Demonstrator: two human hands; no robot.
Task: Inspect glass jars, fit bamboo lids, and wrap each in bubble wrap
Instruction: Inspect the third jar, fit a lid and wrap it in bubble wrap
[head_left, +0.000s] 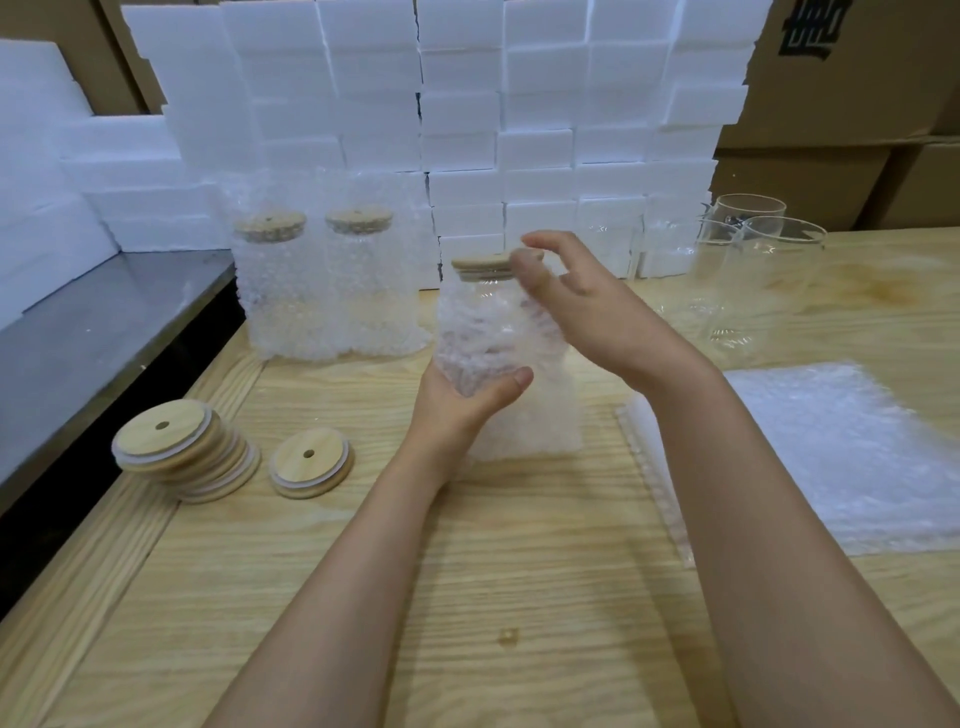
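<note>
Jar: the jar (485, 322) is dead ahead of me at twelve o'clock, upright, its long axis vertical, with a bamboo lid (480, 262) seated on top
Wrap: bubble wrap (524, 415) covers the glass to just under the lid; a loose flap hangs at five o'clock of the jar, down toward the table (519, 597)
Left hand: my left hand (462, 400) grips the wrapped base from six o'clock, thumb across the front
Right hand: my right hand (576, 301) sits at two o'clock of the jar, fingers bent by the lid's rim; it is blurred, so I cannot tell whether it holds anything
Relation: left hand nearer the base, right hand nearer the top; I judge the wrap gets closed around that vertical axis, the left steadying
Finished: two wrapped jars (322, 291) stand at ten o'clock
Waiting: bare glass jars (769, 275) at two o'clock, spare sheets (831, 457) at four o'clock, spare lids (182, 452) at eight o'clock
</note>
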